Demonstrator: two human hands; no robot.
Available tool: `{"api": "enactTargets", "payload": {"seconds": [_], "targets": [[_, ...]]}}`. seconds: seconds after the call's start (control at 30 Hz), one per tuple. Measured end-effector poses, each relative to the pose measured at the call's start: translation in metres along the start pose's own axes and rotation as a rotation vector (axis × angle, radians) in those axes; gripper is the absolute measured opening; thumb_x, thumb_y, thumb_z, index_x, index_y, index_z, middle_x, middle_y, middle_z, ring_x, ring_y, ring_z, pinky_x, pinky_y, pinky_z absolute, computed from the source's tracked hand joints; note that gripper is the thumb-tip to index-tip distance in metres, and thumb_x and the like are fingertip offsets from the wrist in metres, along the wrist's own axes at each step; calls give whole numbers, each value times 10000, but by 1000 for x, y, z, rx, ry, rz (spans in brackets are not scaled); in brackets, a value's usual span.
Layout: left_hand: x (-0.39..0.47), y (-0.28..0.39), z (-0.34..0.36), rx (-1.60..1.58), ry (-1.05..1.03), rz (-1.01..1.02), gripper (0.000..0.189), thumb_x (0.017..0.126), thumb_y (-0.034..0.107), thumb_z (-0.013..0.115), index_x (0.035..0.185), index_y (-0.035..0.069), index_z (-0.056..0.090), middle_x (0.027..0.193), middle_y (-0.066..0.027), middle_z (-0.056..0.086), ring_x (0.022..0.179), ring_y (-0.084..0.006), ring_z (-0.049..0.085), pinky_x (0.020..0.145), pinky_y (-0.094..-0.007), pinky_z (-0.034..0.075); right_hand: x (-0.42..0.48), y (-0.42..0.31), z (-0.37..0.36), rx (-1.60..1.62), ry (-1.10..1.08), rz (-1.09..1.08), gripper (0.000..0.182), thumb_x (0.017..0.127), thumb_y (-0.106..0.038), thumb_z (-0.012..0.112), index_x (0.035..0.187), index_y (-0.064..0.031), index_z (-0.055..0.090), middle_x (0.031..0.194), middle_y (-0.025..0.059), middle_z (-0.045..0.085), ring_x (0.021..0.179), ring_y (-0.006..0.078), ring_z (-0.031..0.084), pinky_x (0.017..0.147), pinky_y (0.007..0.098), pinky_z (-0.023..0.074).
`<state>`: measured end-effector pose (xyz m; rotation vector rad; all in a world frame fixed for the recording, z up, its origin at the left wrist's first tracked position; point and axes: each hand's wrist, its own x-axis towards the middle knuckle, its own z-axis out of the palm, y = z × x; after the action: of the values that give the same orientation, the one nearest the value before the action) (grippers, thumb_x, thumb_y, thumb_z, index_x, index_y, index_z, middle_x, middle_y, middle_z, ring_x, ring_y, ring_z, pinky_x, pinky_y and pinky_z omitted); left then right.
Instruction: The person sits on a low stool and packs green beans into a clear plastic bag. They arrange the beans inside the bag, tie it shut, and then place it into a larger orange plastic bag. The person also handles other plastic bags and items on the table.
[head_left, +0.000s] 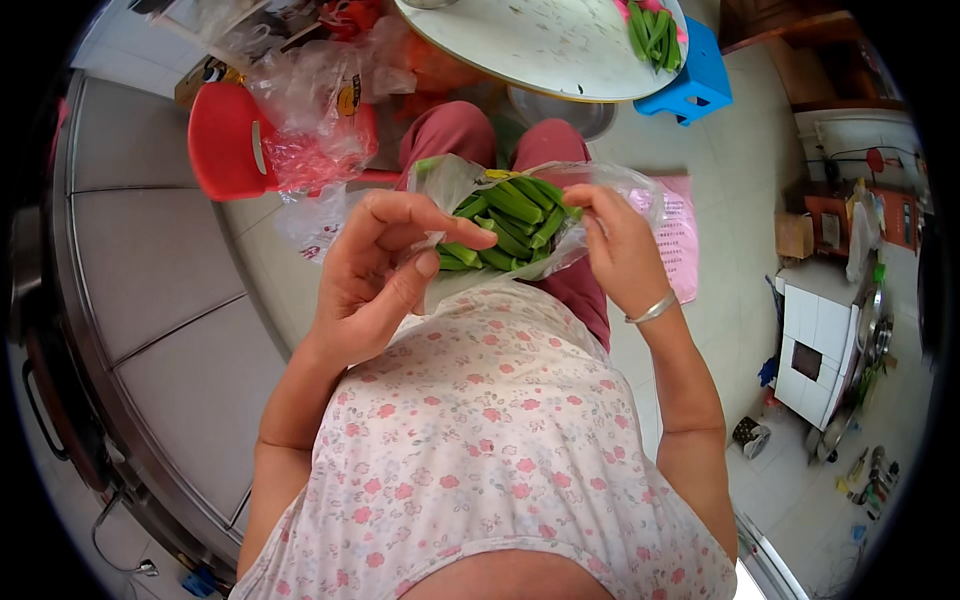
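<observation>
A clear plastic bag (480, 283) rests on my lap, its mouth spread wide. Green okra pods (514, 214) lie piled inside it. My left hand (382, 262) is at the bag's left side, with a fold of the film pinched between thumb and forefinger. Over the right side of the pile, my right hand (622, 247) has curled fingers, its fingertips touching the end of a pod near the bag's rim. Whether those fingers grip the pod or the film is hard to tell.
Ahead stands a round white table (525, 45) with more okra (654, 36) at its right edge. A blue plastic stool (694, 71) and a grey basin (570, 116) are by it. A red chair (225, 142) bearing plastic bags stands left. A pink printed sheet (679, 240) lies right.
</observation>
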<state>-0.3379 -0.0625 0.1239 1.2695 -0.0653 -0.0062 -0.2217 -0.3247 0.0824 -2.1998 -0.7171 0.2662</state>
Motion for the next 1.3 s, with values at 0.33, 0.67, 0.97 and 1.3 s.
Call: {"api": "enactTargets", "payload": {"seconds": [0.33, 0.67, 0.97, 1.3], "targets": [[-1, -4, -2, -3, 1, 17, 225, 992, 23, 477, 1215, 51, 480, 1165, -175, 686, 807, -38, 584, 552, -173, 384, 37, 32, 41, -845, -231, 65, 231, 867, -73, 554, 1072, -73, 660, 1006, 135, 689, 954, 318, 669, 798, 420, 533], [-2, -4, -10, 8, 33, 15, 218, 986, 34, 501, 1204, 43, 500, 1152, -188, 685, 597, 2, 455, 512, -164, 358, 37, 32, 25, -665, -185, 102, 139, 804, -61, 597, 936, -45, 639, 880, 151, 688, 885, 360, 656, 754, 470, 527], [-4, -1, -5, 10, 131, 9, 258, 980, 21, 526, 1232, 34, 475, 1175, -163, 663, 600, 6, 462, 507, -153, 359, 6, -20, 15, -387, -43, -189, 252, 789, -75, 652, 1032, -46, 590, 914, 128, 630, 875, 314, 636, 751, 440, 503], [-16, -1, -12, 45, 136, -8, 284, 955, -14, 604, 1217, 32, 505, 1145, -138, 672, 913, -95, 642, 728, -219, 495, 7, -36, -22, -522, 455, -252, 430, 768, -249, 789, 1135, -100, 621, 1074, 72, 605, 993, 267, 584, 829, 406, 450]]}}
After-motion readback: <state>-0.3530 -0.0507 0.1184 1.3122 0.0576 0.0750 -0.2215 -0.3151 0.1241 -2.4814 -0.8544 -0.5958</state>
